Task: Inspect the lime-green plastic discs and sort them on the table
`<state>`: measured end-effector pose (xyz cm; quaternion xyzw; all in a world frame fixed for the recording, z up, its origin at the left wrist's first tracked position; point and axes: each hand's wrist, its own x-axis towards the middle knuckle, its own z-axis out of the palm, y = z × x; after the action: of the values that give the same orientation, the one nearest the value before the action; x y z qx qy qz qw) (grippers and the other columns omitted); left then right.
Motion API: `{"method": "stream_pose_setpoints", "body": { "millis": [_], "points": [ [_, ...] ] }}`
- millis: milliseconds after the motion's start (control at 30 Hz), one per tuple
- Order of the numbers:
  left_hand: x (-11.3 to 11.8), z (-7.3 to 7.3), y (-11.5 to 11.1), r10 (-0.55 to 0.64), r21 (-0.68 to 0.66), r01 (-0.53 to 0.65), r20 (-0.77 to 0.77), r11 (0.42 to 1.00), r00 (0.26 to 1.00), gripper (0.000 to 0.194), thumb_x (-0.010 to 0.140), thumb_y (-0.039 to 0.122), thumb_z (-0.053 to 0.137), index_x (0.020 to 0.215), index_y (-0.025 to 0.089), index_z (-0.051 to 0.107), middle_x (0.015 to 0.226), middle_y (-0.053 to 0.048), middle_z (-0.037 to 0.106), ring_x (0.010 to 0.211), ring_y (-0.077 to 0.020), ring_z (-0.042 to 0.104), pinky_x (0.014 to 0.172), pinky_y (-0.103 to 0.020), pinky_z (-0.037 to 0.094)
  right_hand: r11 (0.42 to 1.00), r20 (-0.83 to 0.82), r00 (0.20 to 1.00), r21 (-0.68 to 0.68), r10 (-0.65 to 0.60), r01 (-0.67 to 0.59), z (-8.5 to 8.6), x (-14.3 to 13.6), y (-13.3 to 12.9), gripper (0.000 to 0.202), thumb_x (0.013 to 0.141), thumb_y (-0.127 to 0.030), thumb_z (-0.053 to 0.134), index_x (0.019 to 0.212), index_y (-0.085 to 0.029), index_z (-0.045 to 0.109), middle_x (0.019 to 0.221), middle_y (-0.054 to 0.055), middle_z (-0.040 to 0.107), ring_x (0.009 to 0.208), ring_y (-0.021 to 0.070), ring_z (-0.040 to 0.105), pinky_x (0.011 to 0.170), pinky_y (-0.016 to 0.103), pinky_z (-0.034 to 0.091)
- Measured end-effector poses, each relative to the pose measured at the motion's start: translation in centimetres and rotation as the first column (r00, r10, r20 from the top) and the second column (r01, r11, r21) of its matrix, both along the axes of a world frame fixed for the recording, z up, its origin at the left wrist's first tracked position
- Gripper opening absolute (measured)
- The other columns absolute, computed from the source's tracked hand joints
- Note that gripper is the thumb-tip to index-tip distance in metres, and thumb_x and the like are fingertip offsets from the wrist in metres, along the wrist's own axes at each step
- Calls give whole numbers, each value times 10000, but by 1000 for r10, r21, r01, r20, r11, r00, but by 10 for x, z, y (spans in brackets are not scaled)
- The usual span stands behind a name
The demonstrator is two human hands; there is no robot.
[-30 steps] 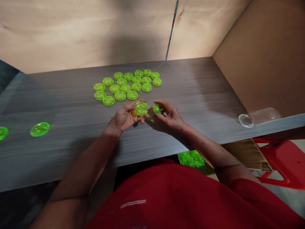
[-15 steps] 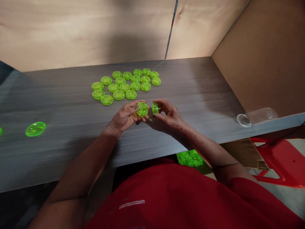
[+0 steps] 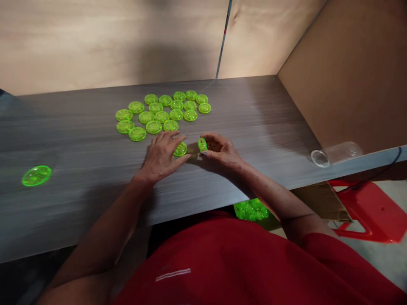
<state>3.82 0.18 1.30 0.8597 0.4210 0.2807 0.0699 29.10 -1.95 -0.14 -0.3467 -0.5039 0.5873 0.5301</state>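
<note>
My right hand [image 3: 221, 151] pinches an edge-on disc [image 3: 202, 144] between thumb and fingers; a light rim hold should suit such slick-looking plastic. My left hand [image 3: 162, 153] arches over a second disc [image 3: 181, 149] just beside; whether it grips, I can't tell. Beyond lie other discs [image 3: 162, 117], round, glossy, see-through green, on the grey, wood-grained table [image 3: 251, 123]. Rightward, a clear tube [image 3: 343, 153] lies on its side.

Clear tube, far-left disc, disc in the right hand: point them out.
Clear tube [image 3: 341, 153]: head view, middle of its side wall.
Far-left disc [image 3: 37, 176]: head view, middle of its upper face.
Disc [image 3: 202, 145] in the right hand [image 3: 223, 153]: head view, its exposed side.
</note>
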Motion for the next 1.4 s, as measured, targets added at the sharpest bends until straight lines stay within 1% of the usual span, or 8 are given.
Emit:
{"method": "stream_pose_setpoints", "body": {
  "millis": [100,167,300,467,567,833,1033,1400],
  "points": [
    [14,12,-8,-159,2,162,180,987,971,607,961,386,902,1528,277,713,1531,-120,765,1422,-356,722,1250,-578,596,1000,-86,996,-18,14,-16,8,-5,-3,677,633,-540,1142,1134,-249,792,1110,33,812,1011,195,752,967,353,644],
    [25,16,-14,-196,-34,216,305,976,932,528,999,376,868,1496,261,732,1465,-112,806,1341,-311,772,1188,-511,643,999,-76,997,-16,33,-35,12,-6,-4,672,639,-539,1142,1134,-245,794,1118,41,823,1013,199,763,971,357,650],
    [39,15,-21,-118,-157,221,491,963,863,396,974,389,893,1338,253,819,1386,-111,849,1304,-317,791,1190,-501,639,997,-7,997,-9,80,-80,16,-5,-5,683,638,-572,1134,1130,-251,787,1113,51,838,1018,218,794,988,387,672],
    [39,8,-29,64,-355,220,640,908,766,427,865,392,971,1256,258,862,1325,-97,860,1245,-331,804,1185,-516,648,995,59,994,15,93,-94,13,-2,-5,657,773,-683,1030,1196,-236,800,1182,98,856,1087,248,822,993,413,686],
    [39,6,-32,114,-391,206,656,897,747,469,823,377,987,1258,251,864,1295,-89,861,1199,-309,808,1154,-489,663,993,64,992,39,108,-111,13,0,-3,637,779,-670,1031,1188,-228,822,1180,97,869,1079,241,830,990,399,689],
    [38,8,-31,51,-336,255,687,907,725,356,872,399,972,1185,253,884,1315,-107,854,1227,-319,795,1126,-511,676,993,80,993,67,92,-97,14,2,-2,569,772,-622,1041,1155,-242,860,1159,74,883,1081,247,837,1031,439,703],
    [39,9,-35,56,-309,197,652,930,756,289,876,385,972,1139,292,895,1225,-87,881,1205,-343,801,1216,-600,614,997,32,997,17,73,-73,10,-4,-8,561,747,-618,1057,1132,-251,876,1138,75,888,1104,256,835,1054,455,695],
    [39,2,-36,29,-206,95,527,974,849,352,918,462,919,1213,282,855,1300,-108,861,1287,-353,776,1232,-561,598,978,194,972,133,132,-159,17,6,-8,535,888,-687,927,1217,-268,874,1181,91,859,1186,278,802,1013,427,687]
  ]
}}
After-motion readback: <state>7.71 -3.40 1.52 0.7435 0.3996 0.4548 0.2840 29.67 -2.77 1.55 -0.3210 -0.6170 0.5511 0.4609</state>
